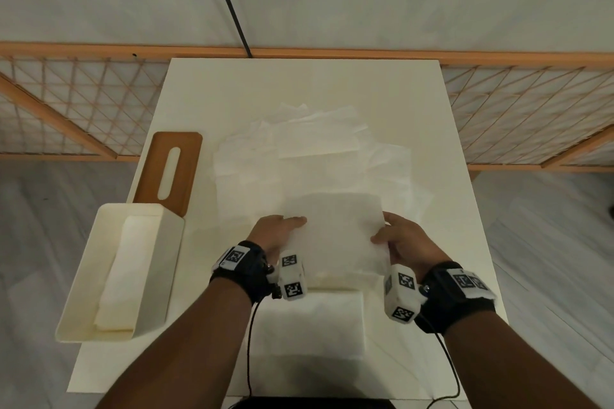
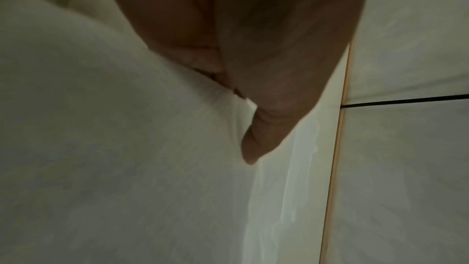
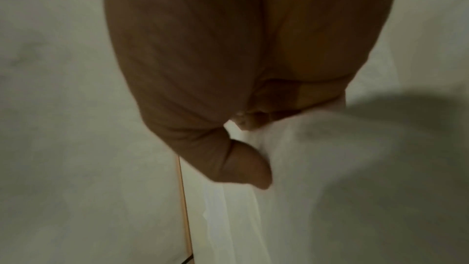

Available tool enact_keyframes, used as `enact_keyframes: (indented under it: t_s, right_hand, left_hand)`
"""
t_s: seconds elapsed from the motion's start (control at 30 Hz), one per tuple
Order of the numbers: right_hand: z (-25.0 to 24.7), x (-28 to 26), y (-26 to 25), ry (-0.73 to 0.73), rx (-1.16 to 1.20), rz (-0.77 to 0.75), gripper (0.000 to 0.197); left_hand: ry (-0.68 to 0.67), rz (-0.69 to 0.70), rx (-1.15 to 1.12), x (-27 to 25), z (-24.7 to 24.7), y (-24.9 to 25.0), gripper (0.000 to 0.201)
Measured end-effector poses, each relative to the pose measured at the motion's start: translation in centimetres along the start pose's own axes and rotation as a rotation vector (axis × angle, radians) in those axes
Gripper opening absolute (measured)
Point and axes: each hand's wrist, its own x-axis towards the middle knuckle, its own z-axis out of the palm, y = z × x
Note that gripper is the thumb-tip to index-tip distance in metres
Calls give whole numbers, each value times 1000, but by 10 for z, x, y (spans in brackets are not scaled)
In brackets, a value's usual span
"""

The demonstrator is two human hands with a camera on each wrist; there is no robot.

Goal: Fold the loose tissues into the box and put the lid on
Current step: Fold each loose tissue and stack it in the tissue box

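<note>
A white tissue sheet is lifted above the table between both hands. My left hand pinches its left edge, thumb on top and fingers under the sheet. My right hand pinches its right edge the same way. A heap of loose tissues lies behind, mid-table. Another flat tissue lies on the table under my wrists. The cream box stands open at the front left with folded tissues inside. Its wooden lid, with a slot, lies behind the box.
The white table is small, and the box overhangs its left edge. A wooden lattice screen runs behind the table. Grey floor shows on both sides. Black cables hang from my wrist bands.
</note>
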Motion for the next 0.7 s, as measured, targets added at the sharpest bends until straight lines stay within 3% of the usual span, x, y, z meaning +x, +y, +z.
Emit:
enact_keyframes:
  t_s: [0.13, 0.23, 0.4, 0.53, 0.6, 0.7]
  right_hand:
    - [4, 0, 0, 24, -47, -30, 21]
    - [10, 4, 1, 62, -115, -98, 14]
    - [15, -14, -14, -82, -192, -227, 19]
    - [26, -37, -31, -72, -134, -429, 20]
    - [31, -49, -40, -93, -59, -518, 30]
    - [36, -66, -49, -142, -3, -612, 25]
  left_hand:
    - [-34, 88, 47, -5, -14, -5, 13]
    - [-61, 157, 29, -19, -21, -7, 12]
    - [-98, 393, -14, -53, -44, 6, 18]
    - [-118, 592, 21, -87, -62, 21, 30]
    - [-151, 659, 16, -102, -70, 27, 27]
    - [-130, 726, 41, -118, -79, 33, 20]
